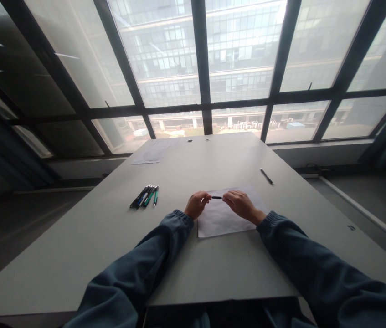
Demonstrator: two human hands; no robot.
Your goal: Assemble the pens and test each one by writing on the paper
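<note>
A dark pen (216, 197) is held level between my two hands, above a white sheet of paper (225, 221). My left hand (197, 203) pinches its left end, and the fingers of my right hand (241, 205) close on its right end. Only the middle of the pen shows; both ends are hidden by fingers. The paper lies under my hands on the white table (110, 246). To the left, several pens (143, 197), black, blue and green, lie side by side in a group. A single black pen (266, 176) rests at the right.
More printed sheets (148, 154) lie at the table's far left. Two small dark round spots are near the far edge. A small dark mark (351, 227) is on the table's right side. Large windows stand beyond the table.
</note>
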